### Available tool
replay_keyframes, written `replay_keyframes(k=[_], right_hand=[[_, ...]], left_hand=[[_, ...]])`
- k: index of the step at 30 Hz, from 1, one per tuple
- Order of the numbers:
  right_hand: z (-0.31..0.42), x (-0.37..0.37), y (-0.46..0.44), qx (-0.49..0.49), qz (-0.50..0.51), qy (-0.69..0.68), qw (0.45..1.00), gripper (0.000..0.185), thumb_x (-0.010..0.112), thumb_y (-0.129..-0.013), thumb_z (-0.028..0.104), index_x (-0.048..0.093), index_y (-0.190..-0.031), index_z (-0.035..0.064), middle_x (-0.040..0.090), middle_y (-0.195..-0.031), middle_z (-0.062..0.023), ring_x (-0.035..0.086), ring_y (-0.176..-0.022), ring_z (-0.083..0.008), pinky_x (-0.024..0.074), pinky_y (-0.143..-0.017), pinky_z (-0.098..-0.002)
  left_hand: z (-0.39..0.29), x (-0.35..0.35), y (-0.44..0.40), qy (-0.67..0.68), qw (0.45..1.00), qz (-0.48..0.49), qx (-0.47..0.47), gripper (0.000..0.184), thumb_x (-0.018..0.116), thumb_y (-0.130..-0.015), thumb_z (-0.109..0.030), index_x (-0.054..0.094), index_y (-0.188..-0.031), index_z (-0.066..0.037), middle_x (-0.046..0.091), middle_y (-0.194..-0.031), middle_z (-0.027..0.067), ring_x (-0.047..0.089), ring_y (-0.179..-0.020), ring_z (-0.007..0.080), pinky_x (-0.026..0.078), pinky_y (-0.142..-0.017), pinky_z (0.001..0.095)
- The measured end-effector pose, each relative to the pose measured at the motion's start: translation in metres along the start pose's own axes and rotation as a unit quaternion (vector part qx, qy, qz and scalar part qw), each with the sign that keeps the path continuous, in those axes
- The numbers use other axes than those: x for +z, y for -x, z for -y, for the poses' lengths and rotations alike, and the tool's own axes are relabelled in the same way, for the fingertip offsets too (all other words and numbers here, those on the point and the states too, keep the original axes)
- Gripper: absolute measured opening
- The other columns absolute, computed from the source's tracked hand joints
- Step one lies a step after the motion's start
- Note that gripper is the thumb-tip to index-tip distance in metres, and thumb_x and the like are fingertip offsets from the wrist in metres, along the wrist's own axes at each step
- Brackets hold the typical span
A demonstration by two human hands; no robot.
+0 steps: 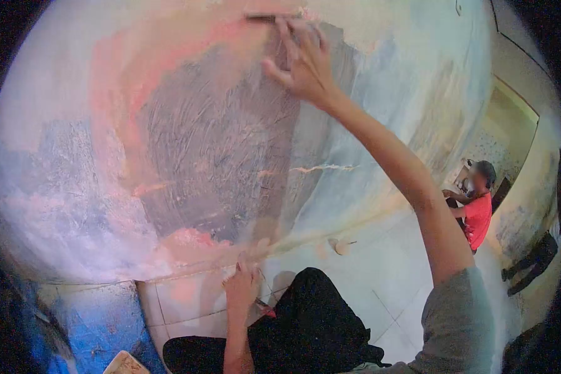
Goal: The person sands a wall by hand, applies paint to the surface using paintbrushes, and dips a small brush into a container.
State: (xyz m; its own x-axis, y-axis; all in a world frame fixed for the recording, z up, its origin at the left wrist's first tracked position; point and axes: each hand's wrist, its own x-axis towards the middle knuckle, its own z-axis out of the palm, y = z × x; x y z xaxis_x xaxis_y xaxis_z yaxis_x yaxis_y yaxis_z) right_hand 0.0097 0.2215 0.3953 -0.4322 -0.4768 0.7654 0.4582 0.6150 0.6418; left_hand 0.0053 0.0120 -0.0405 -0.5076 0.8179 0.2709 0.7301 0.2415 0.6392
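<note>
A large canvas [224, 124] with grey, pink and pale blue paint fills most of the view. High on it, my right hand [302, 59] is slightly blurred, the thumb held away from the fingers. At its fingertips is a thin dark flat tool [262, 18], lying against the painted surface; its exact kind is unclear. Lower down, my left hand [242, 287] is at the canvas's bottom edge, fingers pointing up toward it, with nothing visible in them. Beside that hand, near my knee, lies a small tool with a reddish part [265, 307].
Blue sheeting [106, 324] covers the floor at lower left, with a pale container [126, 363] at the bottom edge. A small pale object [340, 245] lies on the white tiles [386, 299]. Another person in a red shirt [478, 218] sits at the right.
</note>
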Motion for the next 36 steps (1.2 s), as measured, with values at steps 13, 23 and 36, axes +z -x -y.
replay_keyframes(k=[13, 23, 36], right_hand=[[0.008, 0.006, -0.002, -0.015, 0.032, -0.039, 0.999, 0.077, 0.06, -0.08, 0.054, 0.041, -0.138, 0.0065, 0.044, -0.13, -0.0112, 0.04, -0.123, -0.0252, 0.0247, -0.104, -0.0442], [0.023, -0.002, 0.04, 0.04, 0.007, -0.049, 0.998, 0.074, 0.06, -0.081, 0.05, 0.041, -0.14, 0.0099, 0.046, -0.13, -0.0083, 0.043, -0.118, -0.0248, 0.0272, -0.101, -0.0433], [0.01, 0.001, 0.021, -0.061, 0.012, -0.086, 0.994, 0.075, 0.06, -0.081, 0.052, 0.038, -0.141, 0.0122, 0.047, -0.127, -0.013, 0.041, -0.122, -0.0282, 0.0265, -0.102, -0.0488]], left_hand=[[-0.007, -0.008, 0.003, -0.019, 0.999, 0.04, -0.021, 0.055, 0.042, -0.096, -0.035, 0.033, -0.137, 0.001, 0.063, -0.102, 0.0257, 0.065, -0.08, 0.0407, 0.049, -0.075, 0.0545], [-0.006, -0.011, 0.001, 0.035, 0.999, 0.037, -0.019, 0.057, 0.043, -0.095, -0.033, 0.029, -0.139, 0.001, 0.061, -0.108, 0.0273, 0.064, -0.084, 0.0423, 0.05, -0.073, 0.0514], [-0.005, -0.004, 0.001, 0.02, 0.998, 0.054, -0.034, 0.054, 0.04, -0.097, -0.038, 0.04, -0.129, 0.005, 0.061, -0.106, 0.0307, 0.063, -0.087, 0.044, 0.049, -0.078, 0.0532]])
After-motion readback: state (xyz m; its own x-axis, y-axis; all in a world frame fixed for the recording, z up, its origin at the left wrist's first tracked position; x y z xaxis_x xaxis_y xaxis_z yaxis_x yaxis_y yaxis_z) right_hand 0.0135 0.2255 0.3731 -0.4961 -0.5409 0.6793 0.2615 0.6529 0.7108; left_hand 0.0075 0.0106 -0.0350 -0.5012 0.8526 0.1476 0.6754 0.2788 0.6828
